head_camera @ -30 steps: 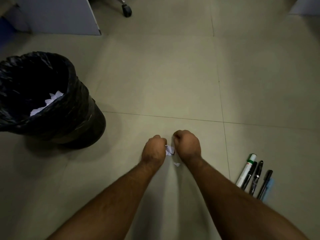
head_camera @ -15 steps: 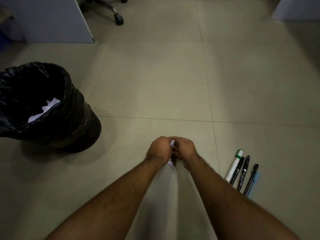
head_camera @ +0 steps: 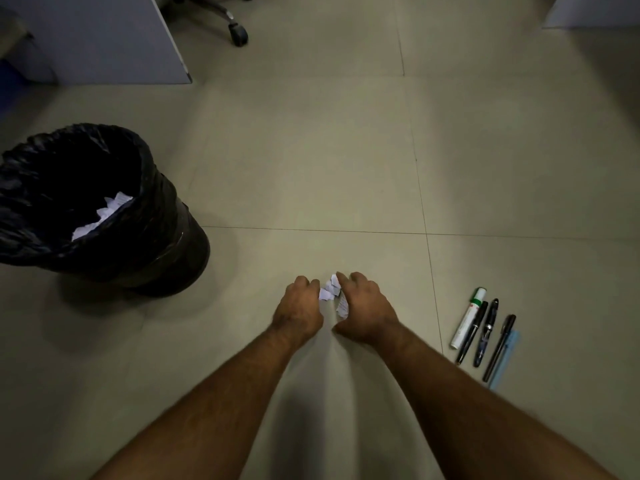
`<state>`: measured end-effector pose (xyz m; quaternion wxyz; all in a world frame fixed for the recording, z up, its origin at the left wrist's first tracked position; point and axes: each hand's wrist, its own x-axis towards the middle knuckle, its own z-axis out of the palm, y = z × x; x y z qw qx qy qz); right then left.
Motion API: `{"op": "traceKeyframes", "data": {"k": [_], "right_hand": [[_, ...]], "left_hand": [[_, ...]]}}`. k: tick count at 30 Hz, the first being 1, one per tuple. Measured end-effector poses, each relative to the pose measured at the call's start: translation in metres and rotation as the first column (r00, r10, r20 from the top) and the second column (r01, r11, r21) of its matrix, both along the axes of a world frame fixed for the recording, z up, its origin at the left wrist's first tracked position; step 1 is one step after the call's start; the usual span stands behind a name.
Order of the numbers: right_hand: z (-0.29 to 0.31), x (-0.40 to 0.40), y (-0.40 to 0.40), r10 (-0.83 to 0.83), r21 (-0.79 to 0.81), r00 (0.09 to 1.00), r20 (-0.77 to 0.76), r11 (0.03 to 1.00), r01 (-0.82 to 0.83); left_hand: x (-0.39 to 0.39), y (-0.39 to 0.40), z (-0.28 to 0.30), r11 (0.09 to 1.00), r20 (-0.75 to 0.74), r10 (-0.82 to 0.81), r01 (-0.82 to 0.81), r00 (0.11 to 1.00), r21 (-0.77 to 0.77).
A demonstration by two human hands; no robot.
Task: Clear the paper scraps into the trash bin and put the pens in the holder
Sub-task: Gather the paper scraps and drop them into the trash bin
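Small white paper scraps (head_camera: 330, 289) sit bunched between my two hands, low over the tiled floor. My left hand (head_camera: 298, 308) curls its fingers against the scraps from the left. My right hand (head_camera: 363, 306) cups them from the right, with one printed scrap (head_camera: 342, 306) under its palm. The trash bin (head_camera: 166, 233), lined with a black bag, stands on the floor to the left and holds more white scraps (head_camera: 102, 214). Several pens (head_camera: 486, 336) and a white marker (head_camera: 468, 318) lie side by side on the floor to the right. No pen holder is in view.
A pale blue strip (head_camera: 506, 358) lies under the rightmost pen. A grey partition panel (head_camera: 104, 39) stands at the back left, with an office chair's wheeled leg (head_camera: 235, 29) beside it. Another pale panel (head_camera: 592, 10) shows at the top right.
My hands pressed together around the scraps, then spread slightly, so the bunched paper shows between them. The view tilted, bringing the chair's wheel further into sight.
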<state>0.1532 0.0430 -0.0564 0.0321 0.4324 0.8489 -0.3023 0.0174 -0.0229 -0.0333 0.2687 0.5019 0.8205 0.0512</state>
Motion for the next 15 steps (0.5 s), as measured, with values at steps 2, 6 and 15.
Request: {"op": "traceKeyframes", "data": {"k": [2,6,15], "right_hand": [[-0.002,-0.001,-0.001,0.005,0.056,0.999,0.044,0.998,-0.007],[-0.005,-0.010,0.000,0.012,0.051,0.997,0.072,0.999,-0.016],[0.000,-0.037,0.007,0.040,0.048,0.998,0.055,0.998,-0.043]], "left_hand": [[0.001,-0.003,-0.007,1.000,0.001,0.011,-0.011,1.000,-0.006],[0.001,-0.002,-0.009,0.998,-0.004,0.056,-0.056,0.998,0.003],[-0.008,0.002,-0.016,0.992,-0.063,0.125,-0.126,0.990,-0.015]]}}
